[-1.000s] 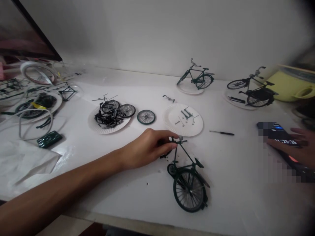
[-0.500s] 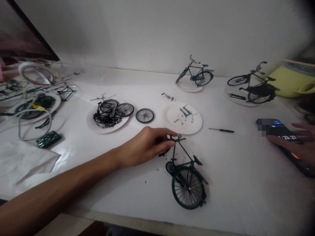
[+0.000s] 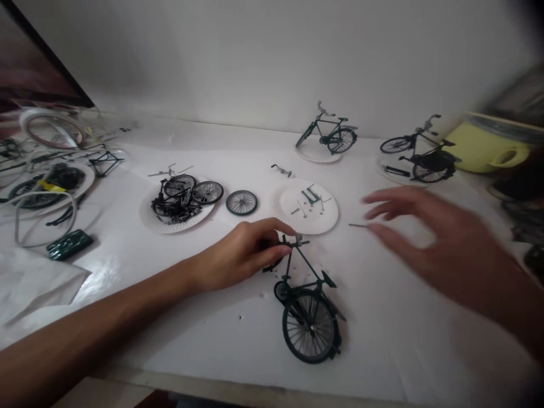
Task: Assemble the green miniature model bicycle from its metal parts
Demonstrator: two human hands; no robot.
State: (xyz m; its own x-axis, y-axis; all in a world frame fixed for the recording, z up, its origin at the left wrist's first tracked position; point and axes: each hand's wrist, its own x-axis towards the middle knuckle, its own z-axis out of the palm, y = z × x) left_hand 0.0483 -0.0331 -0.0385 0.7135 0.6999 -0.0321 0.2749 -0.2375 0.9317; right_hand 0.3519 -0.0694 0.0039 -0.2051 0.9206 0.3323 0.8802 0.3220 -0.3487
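My left hand [image 3: 249, 249] pinches the front end of a dark green model bicycle [image 3: 309, 317], which rests on the table with one spoked wheel nearest me. My right hand [image 3: 437, 243] reaches in from the right, fingers apart, over a small screwdriver [image 3: 356, 225]. Only the screwdriver's thin metal tip shows; the rest is behind the hand. Just beyond the bicycle lies a white paper plate [image 3: 278, 209] with small green parts and pins on it. A loose spoked wheel [image 3: 242, 203] lies left of that plate.
Another plate [image 3: 149, 218] carries black bicycle parts. Two assembled model bicycles [image 3: 327, 133] [image 3: 420, 150] stand on plates at the back, near a yellow mug [image 3: 480, 141]. A grey handlebar [image 3: 281, 170], a green packet [image 3: 70, 243], cables and a monitor [image 3: 38, 62] are also around.
My right hand has moved left from the phone to above the screwdriver, hiding its handle. The left hand keeps its hold on the bicycle. The view has shifted slightly right.
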